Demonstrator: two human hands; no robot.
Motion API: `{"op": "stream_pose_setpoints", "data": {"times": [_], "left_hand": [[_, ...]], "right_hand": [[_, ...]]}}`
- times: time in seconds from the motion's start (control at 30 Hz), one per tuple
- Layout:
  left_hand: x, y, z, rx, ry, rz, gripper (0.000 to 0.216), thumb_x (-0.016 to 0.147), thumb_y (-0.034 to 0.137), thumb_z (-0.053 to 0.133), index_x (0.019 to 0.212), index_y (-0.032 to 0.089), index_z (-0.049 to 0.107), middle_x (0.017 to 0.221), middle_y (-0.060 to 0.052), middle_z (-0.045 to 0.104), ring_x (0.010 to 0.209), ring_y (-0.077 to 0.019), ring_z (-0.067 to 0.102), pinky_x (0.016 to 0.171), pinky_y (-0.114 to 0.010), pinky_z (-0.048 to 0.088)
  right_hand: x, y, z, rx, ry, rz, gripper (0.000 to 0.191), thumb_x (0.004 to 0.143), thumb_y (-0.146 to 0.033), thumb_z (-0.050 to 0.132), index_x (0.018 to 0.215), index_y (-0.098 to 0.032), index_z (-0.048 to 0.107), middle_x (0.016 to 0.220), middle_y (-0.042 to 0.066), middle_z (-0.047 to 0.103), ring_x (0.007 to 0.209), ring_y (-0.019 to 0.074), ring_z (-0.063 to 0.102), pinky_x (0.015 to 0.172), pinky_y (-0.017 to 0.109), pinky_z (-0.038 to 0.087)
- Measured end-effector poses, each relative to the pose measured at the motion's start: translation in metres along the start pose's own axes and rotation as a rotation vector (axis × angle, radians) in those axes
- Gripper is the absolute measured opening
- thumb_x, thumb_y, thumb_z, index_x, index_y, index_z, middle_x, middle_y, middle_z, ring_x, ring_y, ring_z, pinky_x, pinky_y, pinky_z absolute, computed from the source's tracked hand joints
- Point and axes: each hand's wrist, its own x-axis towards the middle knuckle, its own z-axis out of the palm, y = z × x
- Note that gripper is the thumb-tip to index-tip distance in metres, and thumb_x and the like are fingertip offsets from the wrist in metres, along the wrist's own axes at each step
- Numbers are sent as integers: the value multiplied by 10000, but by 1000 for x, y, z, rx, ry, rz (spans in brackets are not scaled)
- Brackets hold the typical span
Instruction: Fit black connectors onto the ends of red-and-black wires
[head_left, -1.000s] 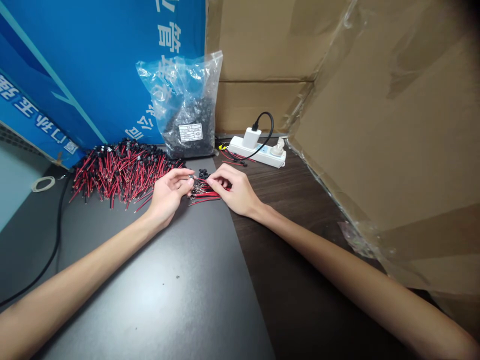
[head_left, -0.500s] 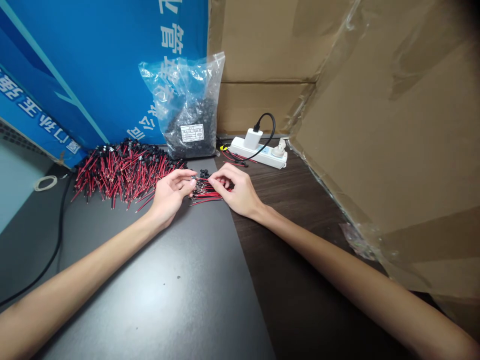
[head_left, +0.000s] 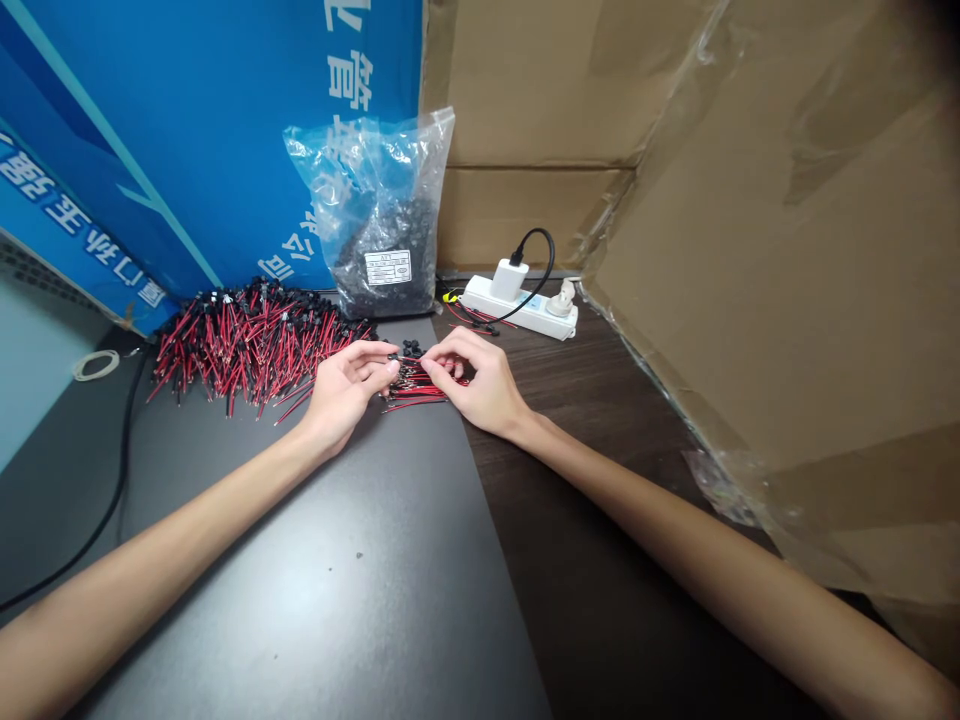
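My left hand [head_left: 346, 388] is closed in a pinch on a small black connector [head_left: 394, 357]. Facing it, my right hand [head_left: 480, 382] pinches a thin red wire [head_left: 413, 361] that runs toward that connector. Whether the wire's tip sits inside the connector is too small to tell. Beneath both hands lies a small bunch of red and black wires [head_left: 420, 396], partly covered by my fingers. Small black connector housings [head_left: 412, 347] are just behind the fingertips. To the left of my left hand is a large heap of red and black wires with black connectors [head_left: 247, 345].
Behind the hands stands a clear plastic bag [head_left: 390, 265] of black parts. A white power strip [head_left: 525, 308] with a charger and black cable is at the back right. Cardboard [head_left: 787, 330] walls the right side. A black cord [head_left: 124, 450] runs along the left.
The view has shifted slightly, so everything sits a little further right. Both hands keep the same pinch, fingertips close together; no clear movement of the wire or connector shows.
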Motion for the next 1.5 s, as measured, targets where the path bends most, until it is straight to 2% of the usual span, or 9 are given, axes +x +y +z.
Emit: {"op": "stream_pose_setpoints", "data": {"times": [0.27,0.53,0.8,1.07,1.3,1.5], "left_hand": [[-3,4,0,-6,-47,-33,386,536,287,949,859,148,789,803,-65,751,742,-142,660,719,-257,519],[-4,4,0,-3,-23,-50,391,494,296,969,823,157,810,799,-76,770,723,-155,682,736,-281,549],[-4,5,0,19,-13,-59,420,462,330,985,812,170,817,809,-84,783,724,-165,702,805,-320,579],[-4,4,-1,28,-21,-63,425,470,338,984,824,171,817,808,-85,783,729,-169,704,783,-313,579],[-5,5,2,102,2,2,438,476,399,976,804,161,809,741,-66,758,664,-142,651,668,-270,537],[-6,7,3,83,5,-38,434,446,375,980,784,161,813,760,-82,768,672,-161,665,693,-296,555]], "right_hand": [[0,1,0,47,-20,25,111,909,-243,622,824,-181,656,796,35,612,671,138,546,599,288,457],[1,4,-1,88,-101,15,134,944,-269,615,850,-183,654,839,30,631,722,144,558,648,292,452],[2,3,0,97,-91,-2,147,969,-283,583,868,-185,621,874,34,618,782,153,578,699,295,467],[2,2,0,124,-109,45,133,963,-274,578,871,-183,612,867,29,638,764,145,590,708,288,477],[2,2,0,115,-118,44,134,952,-270,578,860,-181,619,862,37,650,764,149,600,720,294,493],[1,0,0,106,-111,57,140,933,-280,584,844,-179,620,845,39,659,741,154,605,715,304,509]]}}
